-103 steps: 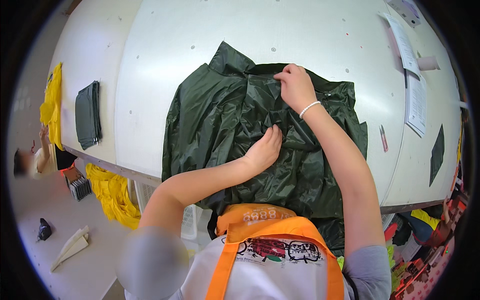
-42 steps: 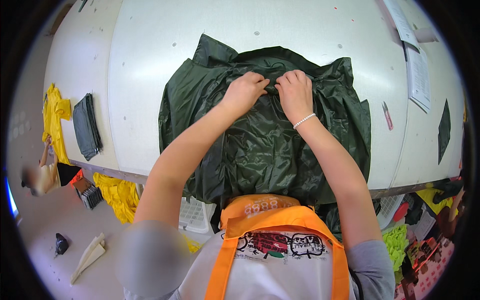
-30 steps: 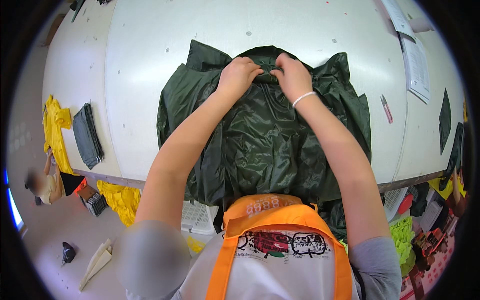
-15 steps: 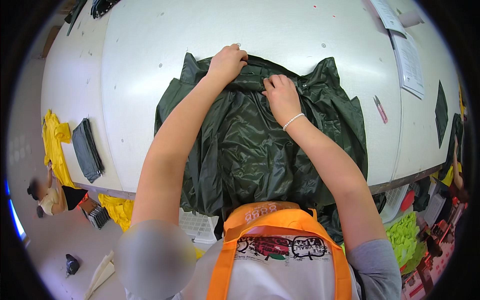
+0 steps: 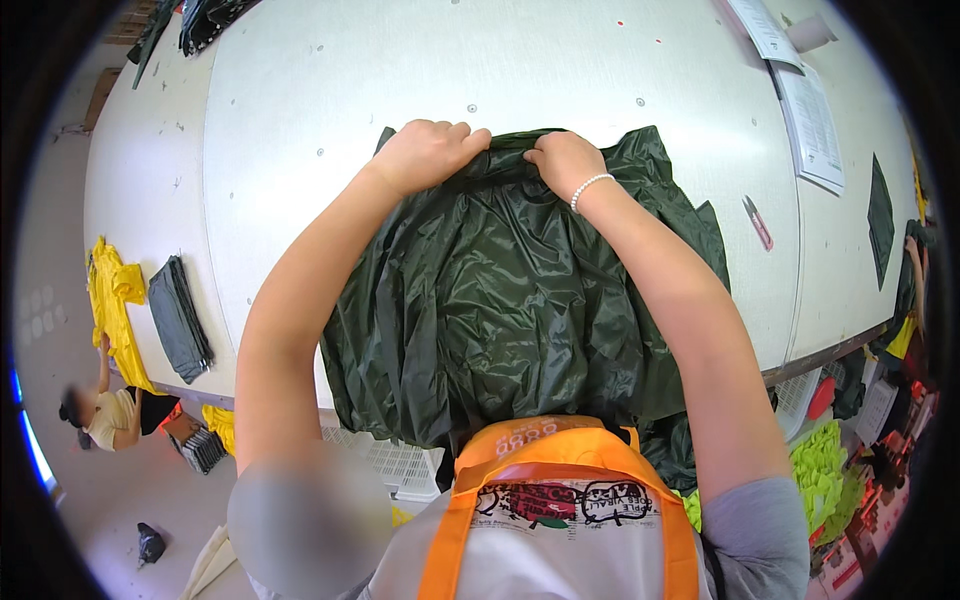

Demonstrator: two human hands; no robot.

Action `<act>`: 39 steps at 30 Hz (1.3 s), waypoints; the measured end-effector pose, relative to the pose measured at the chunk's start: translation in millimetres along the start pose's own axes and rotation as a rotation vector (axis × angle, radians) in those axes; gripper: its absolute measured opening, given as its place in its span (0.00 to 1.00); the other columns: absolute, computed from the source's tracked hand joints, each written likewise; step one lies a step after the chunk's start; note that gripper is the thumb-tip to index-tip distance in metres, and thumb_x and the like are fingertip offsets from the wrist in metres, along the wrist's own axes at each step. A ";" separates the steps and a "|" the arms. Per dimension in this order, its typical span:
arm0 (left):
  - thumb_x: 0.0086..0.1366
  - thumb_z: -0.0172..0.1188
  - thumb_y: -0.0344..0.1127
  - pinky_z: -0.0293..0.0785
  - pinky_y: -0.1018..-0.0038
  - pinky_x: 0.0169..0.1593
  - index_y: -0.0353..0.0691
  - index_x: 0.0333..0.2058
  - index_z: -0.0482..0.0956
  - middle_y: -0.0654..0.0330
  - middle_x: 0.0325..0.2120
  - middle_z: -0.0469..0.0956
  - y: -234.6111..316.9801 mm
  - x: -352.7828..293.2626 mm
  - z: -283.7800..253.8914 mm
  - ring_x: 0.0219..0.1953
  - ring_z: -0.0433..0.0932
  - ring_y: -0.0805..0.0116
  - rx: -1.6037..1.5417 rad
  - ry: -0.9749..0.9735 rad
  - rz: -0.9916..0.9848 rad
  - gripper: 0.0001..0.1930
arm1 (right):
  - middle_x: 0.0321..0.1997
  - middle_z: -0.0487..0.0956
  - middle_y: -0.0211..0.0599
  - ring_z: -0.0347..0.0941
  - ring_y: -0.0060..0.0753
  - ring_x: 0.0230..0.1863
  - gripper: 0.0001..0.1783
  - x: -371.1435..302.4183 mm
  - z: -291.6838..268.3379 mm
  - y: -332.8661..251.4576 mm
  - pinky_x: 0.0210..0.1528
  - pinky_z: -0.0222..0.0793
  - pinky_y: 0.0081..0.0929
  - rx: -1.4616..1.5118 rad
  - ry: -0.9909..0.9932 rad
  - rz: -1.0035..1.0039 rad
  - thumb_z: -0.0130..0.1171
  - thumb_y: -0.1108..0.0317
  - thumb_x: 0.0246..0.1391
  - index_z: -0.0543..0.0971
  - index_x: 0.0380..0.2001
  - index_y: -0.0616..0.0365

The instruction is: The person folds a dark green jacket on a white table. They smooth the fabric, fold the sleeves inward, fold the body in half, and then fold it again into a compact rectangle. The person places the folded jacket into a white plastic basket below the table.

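Observation:
A crumpled dark green garment of shiny thin fabric lies in front of me, its near part hanging over the table's edge against my orange apron. Both hands grip its far, gathered edge. My left hand is closed on the fabric left of the middle, fingers curled over the edge. A short way to the right, my right hand pinches the same edge between thumb and fingers; a beaded bracelet circles that wrist. Between the hands, the edge is drawn fairly straight. Fabric corners stick out beyond each hand.
Small pink-handled thread snips lie on the white table to the right, with printed sheets beyond. Left are a folded dark stack and a yellow garment, near another person. White baskets stand below the table edge.
My left hand has moved left and a little nearer, and now grips the garment's edge from above. The right hand stays close by. The edge between them looks straighter.

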State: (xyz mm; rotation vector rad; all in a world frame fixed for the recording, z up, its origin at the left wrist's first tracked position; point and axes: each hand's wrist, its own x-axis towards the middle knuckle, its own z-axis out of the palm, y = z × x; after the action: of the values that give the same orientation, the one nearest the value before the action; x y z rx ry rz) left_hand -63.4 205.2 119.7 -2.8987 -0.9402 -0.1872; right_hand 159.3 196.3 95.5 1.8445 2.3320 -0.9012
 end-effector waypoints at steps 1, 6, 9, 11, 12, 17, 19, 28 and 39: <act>0.60 0.54 0.36 0.73 0.69 0.26 0.46 0.38 0.71 0.62 0.21 0.73 -2.2 3.1 -1.3 0.24 0.77 0.63 -0.041 -0.017 -0.010 0.07 | 0.38 0.80 0.50 0.77 0.49 0.43 0.18 2.1 -1.9 -1.9 0.45 0.73 0.39 -0.002 0.034 0.013 0.56 0.55 0.56 0.82 0.33 0.62; 0.59 0.60 0.33 0.71 0.68 0.34 0.40 0.35 0.75 0.57 0.24 0.75 -6.5 13.7 -13.7 0.27 0.75 0.61 -0.620 -0.159 -0.393 0.07 | 0.39 0.80 0.49 0.77 0.49 0.43 0.20 12.3 -8.7 -1.3 0.45 0.74 0.39 -0.038 -0.040 0.086 0.58 0.54 0.54 0.81 0.34 0.63; 0.56 0.61 0.31 0.69 0.70 0.34 0.37 0.34 0.74 0.56 0.23 0.75 -10.3 -1.4 -7.9 0.28 0.73 0.62 -0.688 -0.250 -0.504 0.08 | 0.38 0.80 0.50 0.77 0.50 0.42 0.20 13.5 -8.1 -4.3 0.44 0.74 0.39 -0.074 -0.036 0.073 0.59 0.54 0.54 0.81 0.33 0.64; 0.58 0.61 0.32 0.70 0.67 0.35 0.37 0.32 0.72 0.54 0.24 0.76 -11.5 -5.7 -3.0 0.29 0.75 0.58 -0.580 -0.287 -0.560 0.08 | 0.37 0.80 0.51 0.77 0.51 0.41 0.20 15.4 -10.5 -2.6 0.44 0.74 0.40 -0.089 0.004 0.027 0.59 0.54 0.53 0.81 0.32 0.64; 0.58 0.60 0.34 0.71 0.65 0.35 0.37 0.32 0.71 0.53 0.25 0.76 -10.2 -5.2 2.8 0.30 0.75 0.56 -0.488 -0.265 -0.593 0.09 | 0.36 0.80 0.51 0.77 0.51 0.40 0.20 15.9 -12.3 -0.3 0.44 0.74 0.40 -0.095 0.025 0.006 0.60 0.54 0.53 0.81 0.32 0.64; 0.59 0.60 0.39 0.72 0.60 0.36 0.38 0.32 0.71 0.50 0.26 0.78 -3.8 -3.0 40.6 0.32 0.77 0.48 -0.355 -0.153 -0.780 0.12 | 0.43 0.76 0.45 0.72 0.50 0.49 0.18 20.0 -1.7 0.6 0.47 0.71 0.44 -0.235 0.144 -0.042 0.60 0.61 0.52 0.74 0.45 0.57; 0.57 0.62 0.39 0.73 0.61 0.35 0.38 0.30 0.72 0.50 0.24 0.78 -3.4 -1.2 41.1 0.31 0.77 0.49 -0.420 -0.113 -0.850 0.12 | 0.48 0.73 0.44 0.68 0.50 0.54 0.22 14.4 5.3 -1.2 0.50 0.69 0.45 -0.341 0.213 -0.147 0.59 0.66 0.52 0.69 0.50 0.51; 0.55 0.63 0.34 0.72 0.66 0.34 0.36 0.29 0.75 0.51 0.23 0.78 -19.1 -4.3 28.7 0.30 0.78 0.54 -0.678 -0.087 -0.853 0.08 | 0.48 0.68 0.41 0.68 0.38 0.47 0.41 6.4 26.5 -32.4 0.42 0.70 0.28 -0.761 0.040 -0.408 0.53 0.70 0.53 0.52 0.68 0.33; 0.54 0.56 0.29 0.74 0.58 0.37 0.37 0.30 0.74 0.52 0.28 0.77 -25.0 -8.0 7.2 0.34 0.77 0.51 -0.231 -0.326 -0.560 0.05 | 0.47 0.68 0.42 0.68 0.40 0.43 0.42 12.2 32.9 -35.2 0.38 0.74 0.27 -0.775 0.012 -0.371 0.57 0.69 0.52 0.52 0.68 0.32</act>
State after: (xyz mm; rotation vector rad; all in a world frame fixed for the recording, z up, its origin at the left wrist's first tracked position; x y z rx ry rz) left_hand -83.9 221.7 112.7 -2.8286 -1.8895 0.1618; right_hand 113.5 187.6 78.2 1.1280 2.5350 0.0520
